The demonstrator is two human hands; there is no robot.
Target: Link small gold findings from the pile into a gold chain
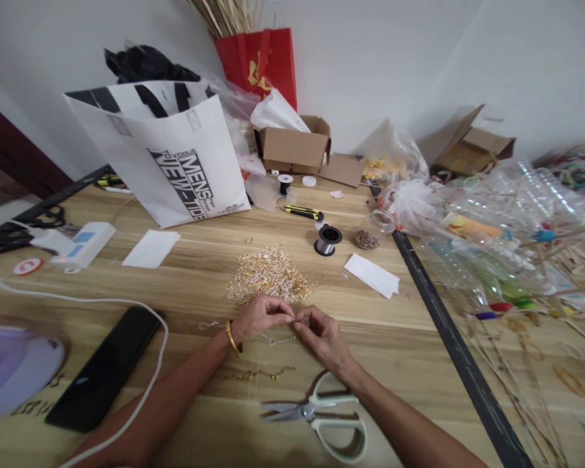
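Observation:
My left hand [264, 317], with a gold bangle [233, 338] at its wrist, pinches thumb against forefinger. Tip to tip with it, my right hand [323, 335] is closed in a pinch too. What lies between the fingertips is too small to make out. Just beyond is a heap of small gold and silver jewellery pieces [269, 274]. A silver chain [273, 340] with a ring lies under the hands, and a gold chain [258, 375] lies nearer me. Scissors [316, 413] with pale handles rest beside my right forearm, blades pointing left.
At left are a black phone [104, 367], a white cable [162, 361] and a power strip [84, 246]. Behind the heap are a wire spool [327, 240], a cutter knife [302, 212] and a bead jar [367, 239]. A white bag [175, 156] stands back left; plastic bottles [497, 240] crowd the right.

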